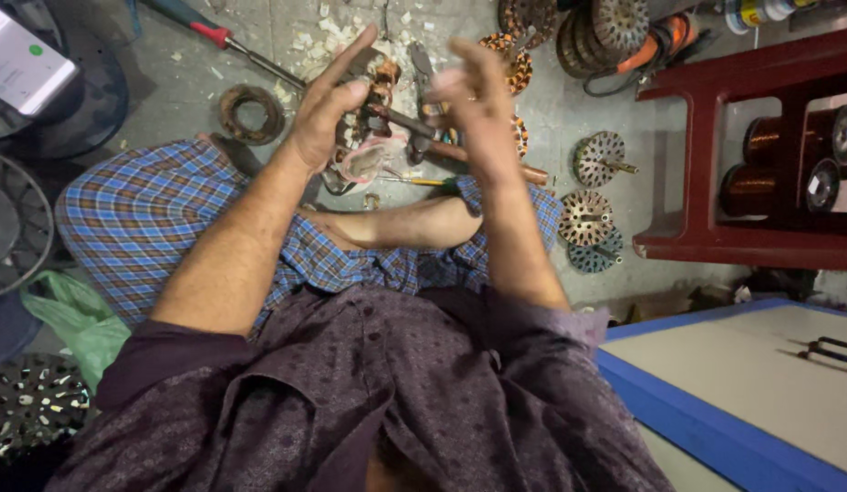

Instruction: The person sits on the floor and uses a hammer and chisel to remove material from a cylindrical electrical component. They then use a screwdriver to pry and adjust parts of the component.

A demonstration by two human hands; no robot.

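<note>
left hand clenched on a wound copper stator, raised over the lap so the coils face the right hand. right fingers blurred, grip on the pliers cannot be told; spare stators lie within reach on the floor

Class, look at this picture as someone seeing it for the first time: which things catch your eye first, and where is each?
At top centre, the left hand and the blurred right hand are raised over a copper-wound motor part and pliers. Along the right edge, copper wire spools sit inside a dark red stool, with round motor stators on the floor beside it.
</note>
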